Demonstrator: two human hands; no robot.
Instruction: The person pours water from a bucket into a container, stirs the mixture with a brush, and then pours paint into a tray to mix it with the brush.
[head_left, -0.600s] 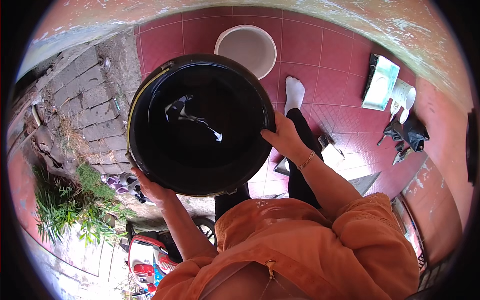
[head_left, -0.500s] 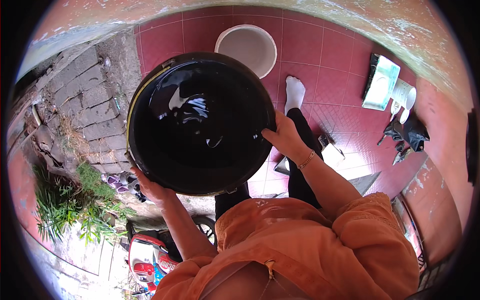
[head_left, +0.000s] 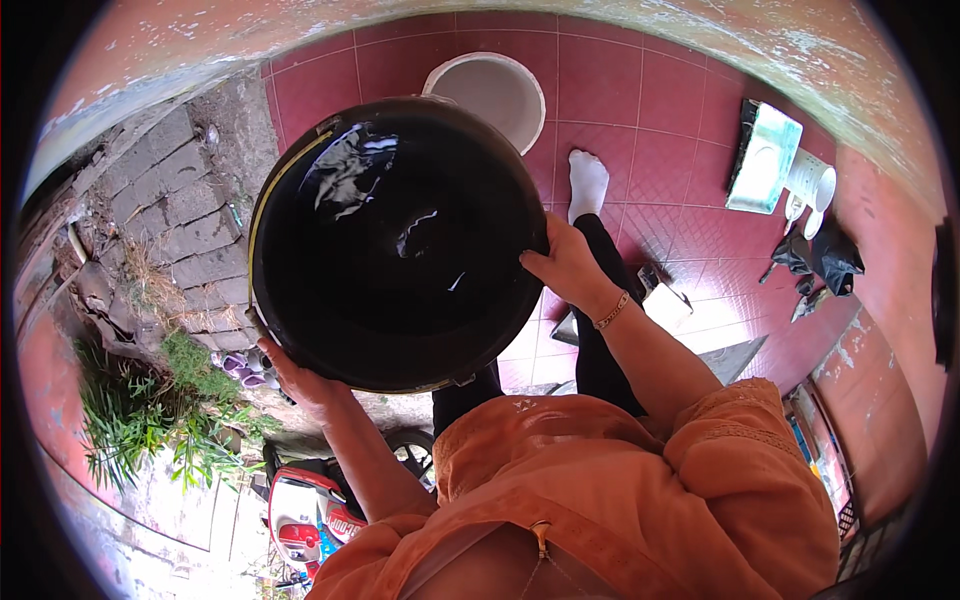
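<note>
A large round black bucket (head_left: 400, 310) with a yellow handle resting along its left rim is held up in front of me. Dark liquid inside it shows rippling bright reflections. My left hand (head_left: 305, 383) supports the bucket at its lower left side, with the fingers mostly hidden beneath it. My right hand (head_left: 572, 262) grips the right rim, the thumb lying over the edge and the other fingers out of sight. Beyond the bucket, on the tiles, stands a white round tub (head_left: 495, 98), partly covered by the bucket's far edge.
Red floor tiles (head_left: 600, 85) meet grey paving bricks (head_left: 185, 200) on the left. At the right wall lie a pale tray (head_left: 765, 160), a white perforated container (head_left: 812, 183) and black plastic bags (head_left: 835, 258). Green plants (head_left: 150, 410) and a red-and-white motorbike (head_left: 305, 515) are at lower left.
The bucket has shifted slightly left in the view, and the reflections on the liquid have changed shape. Both hands keep the same hold.
</note>
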